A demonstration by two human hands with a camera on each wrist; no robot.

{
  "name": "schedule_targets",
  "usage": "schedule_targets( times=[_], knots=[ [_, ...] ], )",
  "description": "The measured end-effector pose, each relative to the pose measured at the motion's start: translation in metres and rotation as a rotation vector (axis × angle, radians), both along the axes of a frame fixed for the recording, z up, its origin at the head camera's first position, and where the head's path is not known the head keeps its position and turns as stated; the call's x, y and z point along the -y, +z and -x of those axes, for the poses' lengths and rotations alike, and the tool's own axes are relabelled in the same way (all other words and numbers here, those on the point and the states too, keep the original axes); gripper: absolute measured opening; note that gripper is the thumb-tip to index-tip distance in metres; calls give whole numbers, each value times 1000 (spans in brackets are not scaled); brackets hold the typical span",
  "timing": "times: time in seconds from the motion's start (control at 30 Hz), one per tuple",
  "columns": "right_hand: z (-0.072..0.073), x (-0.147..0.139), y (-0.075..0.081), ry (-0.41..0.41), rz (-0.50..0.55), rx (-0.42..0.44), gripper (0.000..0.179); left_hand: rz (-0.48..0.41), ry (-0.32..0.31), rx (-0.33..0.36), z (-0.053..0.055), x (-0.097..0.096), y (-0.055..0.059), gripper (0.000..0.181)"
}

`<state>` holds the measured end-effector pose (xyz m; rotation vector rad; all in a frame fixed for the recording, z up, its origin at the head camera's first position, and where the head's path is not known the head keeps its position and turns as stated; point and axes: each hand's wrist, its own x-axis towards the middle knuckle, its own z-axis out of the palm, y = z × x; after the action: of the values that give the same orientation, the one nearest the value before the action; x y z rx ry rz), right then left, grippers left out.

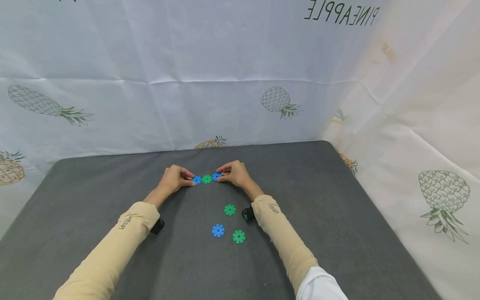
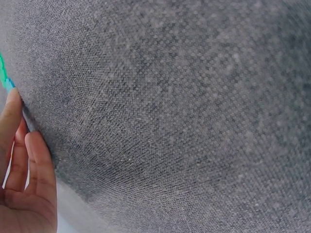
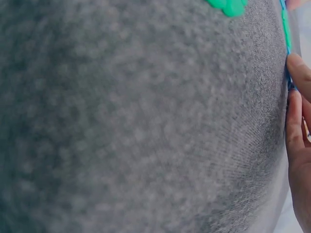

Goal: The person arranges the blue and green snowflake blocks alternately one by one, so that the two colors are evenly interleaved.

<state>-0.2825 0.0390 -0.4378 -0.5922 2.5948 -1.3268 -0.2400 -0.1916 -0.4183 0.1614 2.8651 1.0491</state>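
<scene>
Three flat notched discs form a row near the far side of the table: a left blue disc (image 1: 196, 180), a green disc (image 1: 206, 179) in the middle and a right blue disc (image 1: 216, 176). My left hand (image 1: 173, 180) pinches the left blue disc by its outer side, between thumb and fingers. At the other end, my right hand (image 1: 236, 173) pinches the right blue disc, partly covering it. In the right wrist view the row shows edge-on, its green disc (image 3: 286, 31) beyond my thumb. Whether the discs are slotted together or only touch, I cannot tell.
Nearer me on the grey tabletop (image 1: 195, 258) lie a loose green disc (image 1: 230, 210), a loose blue disc (image 1: 218, 230) and another green disc (image 1: 238, 236). Black wrist cameras hang under both sleeves. A white pineapple-print curtain (image 1: 225, 112) stands behind the table's far edge.
</scene>
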Motion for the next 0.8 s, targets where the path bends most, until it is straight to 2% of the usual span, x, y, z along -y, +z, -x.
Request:
schedule_targets(
  times=[0.4, 0.57, 0.8],
  knots=[
    [2, -6, -1, 35, 59, 25, 31, 5, 9, 20, 3, -1, 0, 23],
    [4, -10, 0, 32, 55, 55, 27, -8, 3, 16, 0, -2, 1, 23],
    [5, -10, 0, 33, 51, 49, 21, -2, 5, 17, 0, -1, 1, 24]
  ],
)
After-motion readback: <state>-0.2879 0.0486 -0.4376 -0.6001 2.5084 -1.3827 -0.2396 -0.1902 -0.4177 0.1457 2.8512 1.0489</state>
